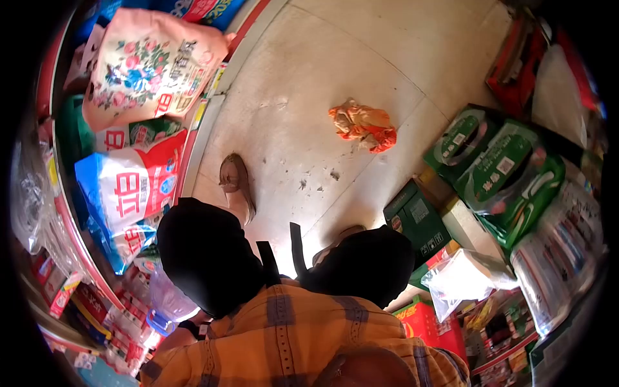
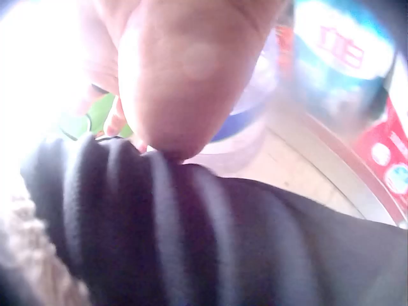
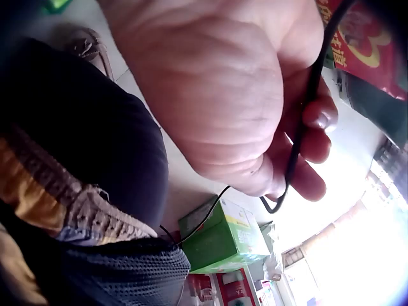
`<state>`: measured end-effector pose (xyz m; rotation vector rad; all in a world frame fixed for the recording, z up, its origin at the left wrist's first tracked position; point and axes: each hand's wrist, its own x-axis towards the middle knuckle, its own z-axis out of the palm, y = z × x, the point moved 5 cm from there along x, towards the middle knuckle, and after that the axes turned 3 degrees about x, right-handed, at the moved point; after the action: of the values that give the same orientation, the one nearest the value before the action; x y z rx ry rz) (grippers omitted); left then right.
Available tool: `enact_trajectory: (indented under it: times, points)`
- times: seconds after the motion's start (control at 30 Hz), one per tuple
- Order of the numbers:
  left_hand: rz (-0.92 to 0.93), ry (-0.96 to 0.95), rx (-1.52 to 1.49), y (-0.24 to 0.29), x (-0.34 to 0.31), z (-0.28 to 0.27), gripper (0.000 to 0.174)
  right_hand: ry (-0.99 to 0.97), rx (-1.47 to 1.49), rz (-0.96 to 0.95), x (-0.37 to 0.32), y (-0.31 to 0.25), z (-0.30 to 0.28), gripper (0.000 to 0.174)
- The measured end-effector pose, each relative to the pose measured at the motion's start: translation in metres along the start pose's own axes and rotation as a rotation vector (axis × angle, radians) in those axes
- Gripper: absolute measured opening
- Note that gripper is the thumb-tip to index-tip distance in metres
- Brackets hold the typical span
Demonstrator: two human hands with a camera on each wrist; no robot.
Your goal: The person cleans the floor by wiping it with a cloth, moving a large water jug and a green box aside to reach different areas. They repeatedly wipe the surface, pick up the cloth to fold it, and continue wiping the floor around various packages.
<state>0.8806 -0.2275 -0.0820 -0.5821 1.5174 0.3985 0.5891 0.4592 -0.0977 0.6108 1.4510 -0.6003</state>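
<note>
My left hand [image 2: 191,70] fills the top of the left wrist view, its palm heel large and most fingers hidden behind it. A few fingers [image 2: 115,118] show beside the black cloth, apart from a clear plastic container [image 2: 252,137] with a blue band. The head view shows only a sliver of that hand [image 1: 201,317] next to the container. My right hand [image 3: 217,95] hangs with loosely curled fingers in the right wrist view. A thin black cable [image 3: 309,105] crosses in front of those fingers. The right hand is out of sight in the head view.
Shelves on the left hold a pink floral bag [image 1: 151,71] and a blue, white and red bag [image 1: 132,187]. Green packs [image 1: 503,168] and a dark green box [image 1: 419,219] stand on the right. A crumpled orange plastic bag [image 1: 364,128] lies on the tiled floor [image 1: 284,58].
</note>
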Motion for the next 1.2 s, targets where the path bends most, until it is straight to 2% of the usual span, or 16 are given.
enact_trajectory:
  times: [0.13,0.33,0.53,0.67,0.77,0.97,1.0,1.03,1.07,1.1,1.13,1.2]
  points:
    - [-0.115,-0.122,-0.159,0.049,-0.058,0.046,0.029,0.01,-0.173,-0.07,0.026,-0.04,-0.021,0.016]
    - [-0.07,-0.24,-0.297,0.113,-0.098,0.096,0.028,0.01,-0.42,-0.142,0.04,-0.086,-0.037,0.018]
    - [0.075,-0.446,-0.291,0.155,-0.132,0.128,0.027,-0.025,-0.668,-0.172,0.01,-0.093,-0.056,0.019]
    - [0.289,-0.691,-0.212,0.189,-0.149,0.124,0.026,-0.102,-0.899,-0.195,-0.028,-0.102,-0.067,0.02]
    - [0.492,-0.87,-0.121,0.207,-0.15,0.1,0.025,-0.217,-1.091,-0.236,-0.067,-0.124,-0.067,0.02]
    - [0.869,-0.94,0.114,0.255,-0.083,-0.013,0.024,-0.5,-1.445,-0.462,-0.138,-0.206,-0.046,0.021]
    - [0.871,-0.944,0.143,0.284,-0.093,-0.049,0.024,-0.52,-1.501,-0.507,-0.145,-0.218,-0.038,0.022]
    - [0.693,-0.916,0.093,0.32,-0.106,-0.09,0.025,-0.518,-1.552,-0.571,-0.15,-0.234,-0.03,0.022]
    - [0.518,-0.875,0.049,0.335,-0.108,-0.114,0.026,-0.505,-1.592,-0.649,-0.15,-0.248,-0.019,0.022]
    - [0.632,-0.894,0.146,0.317,-0.082,-0.095,0.024,-0.49,-1.617,-0.728,-0.147,-0.26,-0.007,0.022]
    - [0.631,-0.91,0.135,0.326,-0.085,-0.108,0.024,-0.501,-1.464,-0.861,-0.142,-0.271,0.011,0.015]
    - [0.646,-0.912,0.145,0.338,-0.079,-0.125,0.023,-0.57,-1.364,-1.171,-0.136,-0.294,0.059,0.006]
